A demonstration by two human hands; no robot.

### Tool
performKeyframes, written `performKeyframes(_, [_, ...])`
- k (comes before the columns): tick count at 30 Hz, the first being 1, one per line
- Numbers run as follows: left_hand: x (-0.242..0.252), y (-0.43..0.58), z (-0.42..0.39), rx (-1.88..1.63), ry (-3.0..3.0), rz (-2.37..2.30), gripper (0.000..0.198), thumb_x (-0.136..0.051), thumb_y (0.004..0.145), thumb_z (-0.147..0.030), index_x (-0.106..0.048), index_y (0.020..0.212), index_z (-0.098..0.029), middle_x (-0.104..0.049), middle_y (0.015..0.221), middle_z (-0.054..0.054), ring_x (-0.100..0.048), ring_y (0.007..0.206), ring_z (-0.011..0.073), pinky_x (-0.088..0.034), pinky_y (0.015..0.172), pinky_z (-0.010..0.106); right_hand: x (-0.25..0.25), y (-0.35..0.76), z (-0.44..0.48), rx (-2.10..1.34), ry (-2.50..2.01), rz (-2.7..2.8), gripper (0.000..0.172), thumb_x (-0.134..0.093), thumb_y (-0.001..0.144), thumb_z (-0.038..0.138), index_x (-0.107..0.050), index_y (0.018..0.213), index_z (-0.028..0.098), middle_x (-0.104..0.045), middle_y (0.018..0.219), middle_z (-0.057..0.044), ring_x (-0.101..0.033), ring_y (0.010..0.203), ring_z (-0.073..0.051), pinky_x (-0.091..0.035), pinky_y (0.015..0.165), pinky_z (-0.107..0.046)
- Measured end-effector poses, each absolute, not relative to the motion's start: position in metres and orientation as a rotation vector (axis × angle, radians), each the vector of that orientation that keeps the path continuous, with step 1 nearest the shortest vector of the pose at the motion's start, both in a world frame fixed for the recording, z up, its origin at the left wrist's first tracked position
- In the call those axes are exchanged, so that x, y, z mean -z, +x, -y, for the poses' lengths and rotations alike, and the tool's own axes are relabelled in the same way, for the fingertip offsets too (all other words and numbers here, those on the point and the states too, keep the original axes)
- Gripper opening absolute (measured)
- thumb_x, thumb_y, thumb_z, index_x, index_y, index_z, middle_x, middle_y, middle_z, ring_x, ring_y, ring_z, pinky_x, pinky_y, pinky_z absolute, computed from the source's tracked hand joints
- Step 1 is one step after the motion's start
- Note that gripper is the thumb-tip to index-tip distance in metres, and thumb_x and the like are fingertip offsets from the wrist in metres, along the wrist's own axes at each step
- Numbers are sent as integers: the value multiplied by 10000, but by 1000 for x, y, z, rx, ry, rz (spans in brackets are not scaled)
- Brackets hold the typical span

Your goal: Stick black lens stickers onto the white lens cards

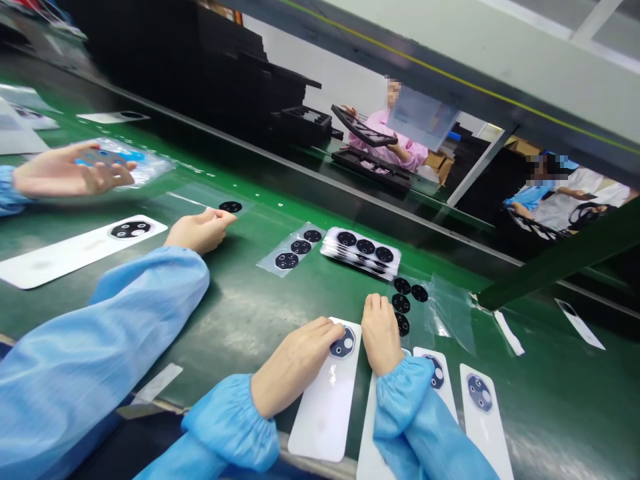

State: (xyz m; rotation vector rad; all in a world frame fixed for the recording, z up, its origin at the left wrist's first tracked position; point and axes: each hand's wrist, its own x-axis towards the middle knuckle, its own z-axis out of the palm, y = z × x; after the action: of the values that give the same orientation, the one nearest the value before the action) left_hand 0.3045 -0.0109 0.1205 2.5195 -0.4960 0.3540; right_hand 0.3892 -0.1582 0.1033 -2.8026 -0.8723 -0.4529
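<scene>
My left hand [299,360] lies over a white phone back cover [320,427], its fingers pressed together and the tips at the round dark camera piece [343,343] near the cover's top. Just to the right, my right hand [383,333] is closed with the fingers curled down; anything in them is hidden. It is beside several black camera discs [401,303] on a clear film. Another white cover [367,433] lies partly under my right wrist. Two more white covers [483,420] with camera pieces lie further right, one partly behind my right sleeve.
A co-worker's hands [200,230] work at the left, near a white cover [75,253]. Behind my hands are a stack of white covers [360,250] and a film strip with black discs [300,247]. A green post [560,247] rises at right. People stand beyond the bench.
</scene>
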Motion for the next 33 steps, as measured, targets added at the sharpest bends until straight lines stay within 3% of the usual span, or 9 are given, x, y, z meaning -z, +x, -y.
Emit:
performKeyframes(3, [-121,305,11,-326,2545,509,291,-296,881,2,-541,894,-155,-559,818,25,-532,759,156,-466,672,276,-109,391,166,427,-2810,853,554,-294,749,-77,-519,1215,120,-613,874,-144,-550,803,-270,-453,661,-396])
performKeyframes(5, [-123,305,11,-310,2567,519,298,-295,867,22,-535,893,-153,-550,820,26,-526,760,160,-463,674,281,-116,395,176,407,-2810,812,581,-293,746,-70,-469,1270,109,-619,1054,-164,-595,793,-238,-475,640,-365])
performKeyframes(7, [-125,305,11,-298,2593,530,311,-288,853,44,-526,878,-155,-535,803,22,-516,741,163,-455,658,281,-125,393,187,389,-2820,739,554,-303,757,-35,-470,1265,110,-508,1303,-189,-630,755,-213,-485,593,-353])
performKeyframes(9, [-128,305,12,-295,2619,543,317,-283,845,58,-514,860,-160,-524,783,17,-506,726,166,-444,642,281,-133,379,196,396,-2801,715,515,-310,776,6,-500,1238,129,-425,1405,-168,-653,801,-228,-502,619,-375])
performKeyframes(12, [-132,305,14,-275,2652,589,274,-315,866,35,-501,852,-165,-534,781,15,-506,737,174,-440,659,288,-133,339,202,426,-2628,941,513,-298,774,4,-553,1184,176,-628,1204,-85,-623,1007,-233,-495,818,-386])
performKeyframes(14, [-134,305,17,-246,2685,626,250,-340,867,26,-499,851,-166,-551,795,21,-512,749,182,-443,691,306,-126,313,201,373,-2525,1127,511,-309,766,-14,-573,1159,180,-675,1129,-58,-619,1025,-205,-479,850,-350])
performKeyframes(22, [-139,317,11,-110,2642,644,273,-344,825,26,-487,921,-185,-582,842,37,-548,791,196,-445,744,333,-103,297,194,664,-2360,1325,411,-222,984,107,-626,1055,104,-694,1064,-81,-611,976,-176,-459,783,-289])
performKeyframes(27, [-139,346,-1,-14,2513,544,219,-375,844,-28,-437,945,-212,-576,914,8,-571,830,127,-466,740,229,-102,298,193,695,-2337,1300,470,-177,1001,153,-644,1023,102,-701,1046,-70,-608,974,-162,-451,774,-279])
performKeyframes(33, [-135,368,2,169,2441,560,271,-517,753,-37,-449,953,-207,-563,786,-33,-553,743,127,-459,674,214,-99,297,192,742,-2301,1261,457,-197,1001,138,-652,1013,108,-708,1038,-59,-608,965,-157,-438,774,-284])
